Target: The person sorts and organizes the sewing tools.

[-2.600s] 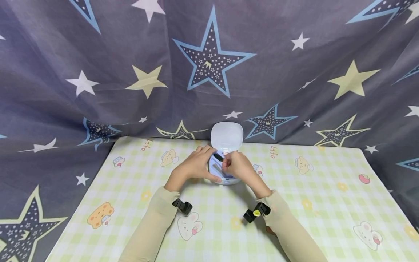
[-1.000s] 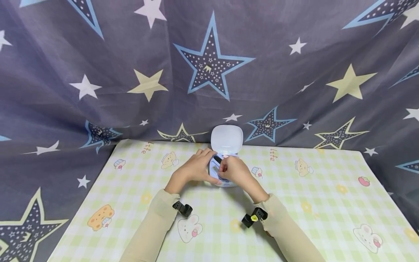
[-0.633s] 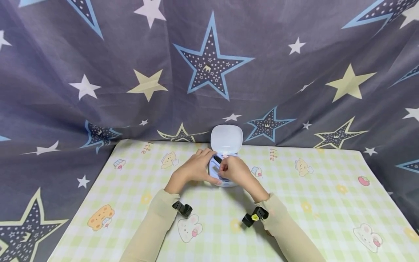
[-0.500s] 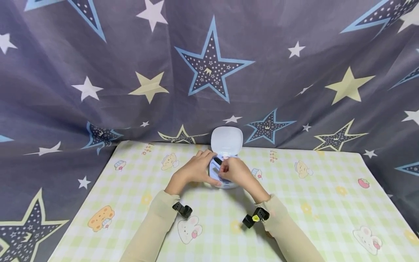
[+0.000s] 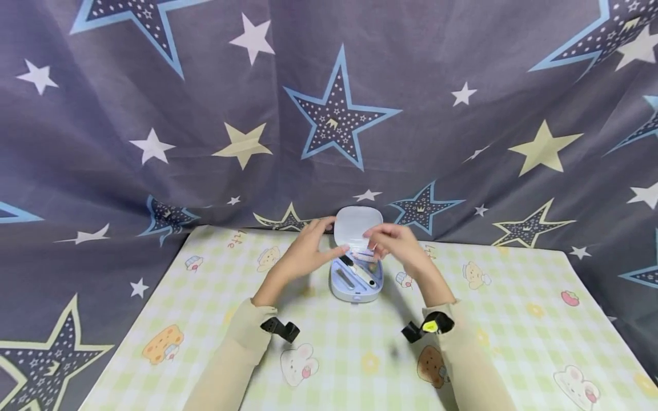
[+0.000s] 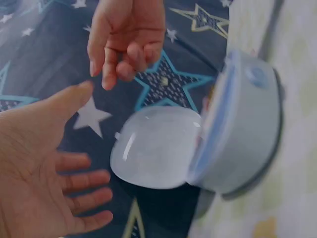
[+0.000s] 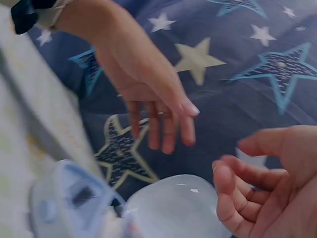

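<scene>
A small light-blue case (image 5: 354,297) stands on the table with its white lid (image 5: 358,224) swung up at the back. Inside lie a slim black-and-white tool (image 5: 364,275) and a short grey metal strip (image 5: 345,279), slanting side by side. Further items at the back of the tray are too small to make out. My left hand (image 5: 304,251) hovers left of the lid, fingers spread and holding nothing. To the right, my right hand (image 5: 401,244) hangs above the case's rear, in front of the lid. Its fingers curl loosely, and the right wrist view shows nothing in that hand (image 7: 267,183).
A checked tablecloth (image 5: 514,319) printed with cartoon animals covers the table. Behind its far edge hangs a dark curtain (image 5: 437,137) with stars, close to the raised lid. Each wrist wears a black strap-on camera (image 5: 280,329).
Both hands have come off the case and lifted: the left released its side, the right rose from the tray toward the back right. The tools inside are now exposed. The head view tilted up slightly.
</scene>
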{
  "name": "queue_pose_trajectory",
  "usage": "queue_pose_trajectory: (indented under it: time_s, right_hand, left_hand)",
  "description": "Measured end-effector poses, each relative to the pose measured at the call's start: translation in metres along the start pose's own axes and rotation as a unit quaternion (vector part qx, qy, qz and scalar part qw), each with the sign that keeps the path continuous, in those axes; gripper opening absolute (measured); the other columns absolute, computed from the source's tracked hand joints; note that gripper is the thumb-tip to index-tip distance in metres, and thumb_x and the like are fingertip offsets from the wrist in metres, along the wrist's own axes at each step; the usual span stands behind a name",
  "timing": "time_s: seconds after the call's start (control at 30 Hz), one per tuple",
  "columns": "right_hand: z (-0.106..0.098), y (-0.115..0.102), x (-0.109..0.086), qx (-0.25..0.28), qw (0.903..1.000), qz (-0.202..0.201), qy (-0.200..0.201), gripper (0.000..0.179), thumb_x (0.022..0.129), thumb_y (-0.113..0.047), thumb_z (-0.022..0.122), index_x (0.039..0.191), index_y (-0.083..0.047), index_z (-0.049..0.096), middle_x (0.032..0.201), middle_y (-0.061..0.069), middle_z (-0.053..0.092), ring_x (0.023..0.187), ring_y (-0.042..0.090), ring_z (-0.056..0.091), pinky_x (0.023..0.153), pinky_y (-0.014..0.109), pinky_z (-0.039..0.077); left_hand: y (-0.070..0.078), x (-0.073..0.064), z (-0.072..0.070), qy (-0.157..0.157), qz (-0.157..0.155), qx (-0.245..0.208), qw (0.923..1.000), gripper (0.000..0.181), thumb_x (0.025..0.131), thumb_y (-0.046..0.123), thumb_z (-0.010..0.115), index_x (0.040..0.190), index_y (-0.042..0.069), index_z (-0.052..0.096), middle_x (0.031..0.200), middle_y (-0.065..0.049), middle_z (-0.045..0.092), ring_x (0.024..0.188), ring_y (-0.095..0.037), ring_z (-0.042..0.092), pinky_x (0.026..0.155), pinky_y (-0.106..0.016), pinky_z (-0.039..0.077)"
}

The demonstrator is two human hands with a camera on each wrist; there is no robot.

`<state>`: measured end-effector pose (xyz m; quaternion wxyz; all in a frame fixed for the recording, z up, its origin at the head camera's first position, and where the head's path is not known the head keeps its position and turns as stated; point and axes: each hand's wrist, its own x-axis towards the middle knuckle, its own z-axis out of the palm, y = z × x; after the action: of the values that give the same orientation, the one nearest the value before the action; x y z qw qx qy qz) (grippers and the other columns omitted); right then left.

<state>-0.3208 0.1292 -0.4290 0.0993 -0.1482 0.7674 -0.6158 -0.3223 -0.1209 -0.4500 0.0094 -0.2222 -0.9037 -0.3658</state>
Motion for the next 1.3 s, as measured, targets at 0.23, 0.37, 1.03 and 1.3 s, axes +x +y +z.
queue_pose_trajectory:
  time_s: [0.23, 0.37, 1.03, 1.3]
  right_hand:
    - [-0.038, -0.026, 0.004, 0.099, 0.9923, 0.07, 0.025, 0.056, 0.108, -0.025, 0.048, 0.152, 0.006, 0.034, 0.099, -0.007, 0.069, 0.094, 0.01, 0.069, 0.087, 0.024, 0.055]
    - [-0.059, -0.03, 0.01, 0.121, 0.9835, 0.135, 0.0, 0.064, 0.109, -0.035, 0.04, 0.16, 0.0, 0.021, 0.114, 0.0, 0.063, 0.112, 0.017, 0.061, 0.1, 0.031, 0.048]
    - [-0.066, 0.018, 0.053, 0.233, 0.8902, 0.347, -0.181, 0.078, 0.107, -0.053, 0.015, 0.161, -0.002, -0.011, 0.166, 0.033, 0.0, 0.156, 0.048, 0.006, 0.129, 0.057, 0.008]
    - [-0.058, 0.021, 0.056, 0.206, 0.8966, 0.356, -0.164, 0.074, 0.107, -0.056, 0.018, 0.158, -0.002, 0.013, 0.165, 0.03, 0.016, 0.155, 0.044, 0.02, 0.127, 0.059, 0.017]
  left_hand:
    - [0.018, 0.012, -0.042, -0.048, -0.16, -0.238, 0.9569, 0.083, 0.1, 0.048, 0.059, 0.162, 0.008, 0.022, 0.166, -0.017, 0.028, 0.152, -0.038, 0.029, 0.125, -0.054, 0.026]
    - [0.014, 0.023, -0.055, -0.091, -0.229, -0.362, 0.899, 0.078, 0.104, 0.047, 0.047, 0.163, 0.007, 0.015, 0.168, -0.021, 0.019, 0.156, -0.04, 0.02, 0.128, -0.052, 0.021]
    - [-0.025, 0.056, -0.025, -0.165, -0.354, -0.531, 0.7519, 0.081, 0.104, 0.05, 0.025, 0.161, -0.005, 0.005, 0.169, -0.027, 0.004, 0.159, -0.039, 0.005, 0.128, -0.06, -0.001]
    - [-0.019, 0.067, -0.013, -0.186, -0.363, -0.504, 0.7614, 0.083, 0.105, 0.053, 0.023, 0.16, -0.006, 0.003, 0.168, -0.028, 0.009, 0.158, -0.039, 0.011, 0.126, -0.065, 0.0]
